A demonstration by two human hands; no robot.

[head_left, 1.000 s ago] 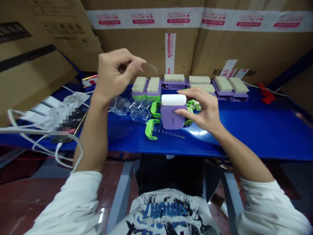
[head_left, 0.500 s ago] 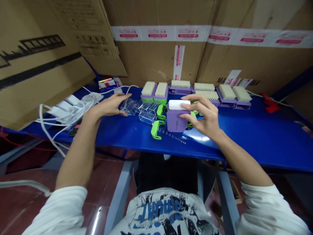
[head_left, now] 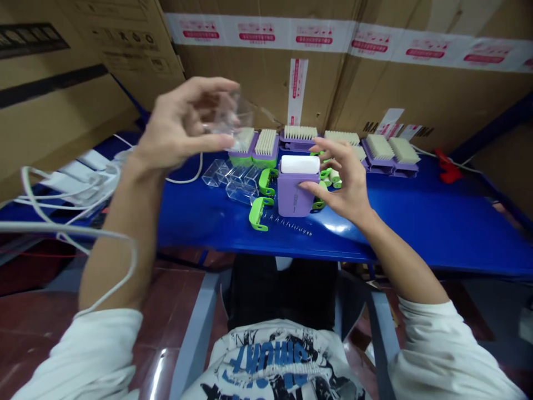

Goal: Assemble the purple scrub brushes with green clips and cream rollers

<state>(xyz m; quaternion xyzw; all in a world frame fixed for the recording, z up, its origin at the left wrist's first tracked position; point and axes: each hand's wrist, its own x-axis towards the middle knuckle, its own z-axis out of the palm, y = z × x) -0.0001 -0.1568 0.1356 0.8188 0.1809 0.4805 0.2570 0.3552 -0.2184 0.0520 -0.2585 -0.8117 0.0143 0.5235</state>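
My left hand (head_left: 183,122) is raised above the table, its fingers closed on a clear plastic cover (head_left: 235,114), blurred by motion. A purple case (head_left: 295,194) with a white roller (head_left: 300,164) along its top stands upright near the table's middle. At its right side is my right hand (head_left: 343,178), fingers spread apart; the thumb lies across the case's front, while the other fingertips sit above the roller's right end. Beside the case are green clips (head_left: 259,214), a metal spring (head_left: 289,224) and several more clear covers (head_left: 241,191).
Several purple brush heads with cream bristles (head_left: 300,132) line the back of the blue table (head_left: 420,216). White chargers and cables (head_left: 83,178) lie at the left. Cardboard (head_left: 250,72) walls the back; a red object (head_left: 448,166) sits far right.
My left hand has risen from the clear covers with one in its grasp. My right fingers have lifted off the white roller and spread. The view has shifted slightly.
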